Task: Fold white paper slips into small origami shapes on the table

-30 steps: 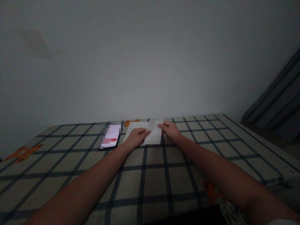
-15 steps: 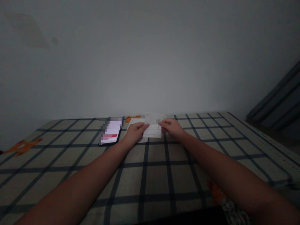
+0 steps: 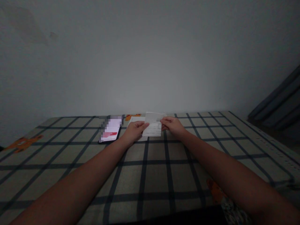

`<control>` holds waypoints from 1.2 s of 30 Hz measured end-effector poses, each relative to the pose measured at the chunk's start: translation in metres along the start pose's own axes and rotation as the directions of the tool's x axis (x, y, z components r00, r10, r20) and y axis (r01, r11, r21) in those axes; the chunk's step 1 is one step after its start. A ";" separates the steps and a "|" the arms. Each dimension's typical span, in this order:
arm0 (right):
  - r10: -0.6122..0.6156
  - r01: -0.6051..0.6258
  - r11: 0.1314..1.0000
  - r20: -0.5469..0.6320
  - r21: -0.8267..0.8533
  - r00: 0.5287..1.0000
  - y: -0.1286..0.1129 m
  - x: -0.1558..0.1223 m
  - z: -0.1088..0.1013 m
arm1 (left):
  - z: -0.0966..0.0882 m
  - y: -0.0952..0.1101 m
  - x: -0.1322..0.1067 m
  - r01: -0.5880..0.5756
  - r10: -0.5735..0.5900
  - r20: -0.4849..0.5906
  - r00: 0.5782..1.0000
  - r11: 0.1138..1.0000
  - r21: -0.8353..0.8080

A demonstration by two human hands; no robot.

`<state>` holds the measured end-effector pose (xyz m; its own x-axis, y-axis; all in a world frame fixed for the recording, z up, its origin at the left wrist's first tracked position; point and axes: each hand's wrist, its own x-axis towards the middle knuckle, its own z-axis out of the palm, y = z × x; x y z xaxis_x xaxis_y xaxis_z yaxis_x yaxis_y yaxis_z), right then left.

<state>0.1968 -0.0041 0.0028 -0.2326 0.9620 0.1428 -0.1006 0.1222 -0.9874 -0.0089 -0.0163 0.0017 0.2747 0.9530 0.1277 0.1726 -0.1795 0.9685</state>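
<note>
A small white sheet of paper (image 3: 153, 125) with faint printing is held up between my two hands. My left hand (image 3: 133, 132) pinches its left edge, thumb on the near face. On the opposite side, my right hand (image 3: 172, 125) grips the right edge between thumb and fingers. Behind and below my left hand lies another white paper (image 3: 136, 119) on the checked cloth, partly covered by that hand and the held sheet. Left of my left hand is a phone (image 3: 111, 129) with a lit screen, partly pixelated.
A checked cloth (image 3: 157, 181) with dark lines and orange figures spreads under everything. A pale wall (image 3: 150, 62) rises along its far edge. Grey folded fabric (image 3: 278, 97) hangs at the right.
My right fingers have shifted slightly up along the paper's right edge. My left hand keeps its hold. The whole view has tilted very slightly.
</note>
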 end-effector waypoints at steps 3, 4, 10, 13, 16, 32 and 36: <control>0.012 -0.013 1.000 0.047 0.007 0.999 0.001 0.000 -0.002 | 0.000 0.001 -0.001 -0.004 0.004 -0.010 1.000 1.000 0.007; 0.025 -0.026 1.000 0.088 0.012 0.996 0.002 0.000 -0.003 | 0.000 0.001 -0.001 -0.010 0.010 -0.019 1.000 1.000 0.009; 0.044 -0.040 0.999 0.117 -0.037 0.992 0.004 0.000 -0.003 | 0.001 0.007 -0.003 -0.039 0.039 -0.074 0.997 0.999 0.005; 0.010 -0.008 0.997 0.032 -0.077 0.999 0.005 0.003 -0.003 | 0.001 0.008 -0.003 -0.034 0.036 -0.050 0.998 0.998 0.046; -0.012 0.011 0.996 -0.013 -0.087 1.000 0.005 0.004 -0.005 | -0.002 0.007 -0.002 -0.017 0.015 0.011 1.000 0.995 0.103; 0.041 -0.040 0.998 0.012 -0.043 0.999 0.003 0.001 -0.003 | -0.006 0.000 0.002 -0.033 0.036 -0.030 0.999 0.995 0.090; 0.070 -0.073 0.997 0.125 0.021 0.990 0.002 -0.001 -0.003 | -0.005 -0.002 0.005 -0.031 0.030 -0.029 0.999 0.999 -0.036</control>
<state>0.1999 -0.0045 0.0005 -0.3581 0.9302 0.0806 -0.1040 0.0460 -0.9935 -0.0129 -0.0100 0.0013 0.2520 0.9539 0.1629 0.1295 -0.2001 0.9712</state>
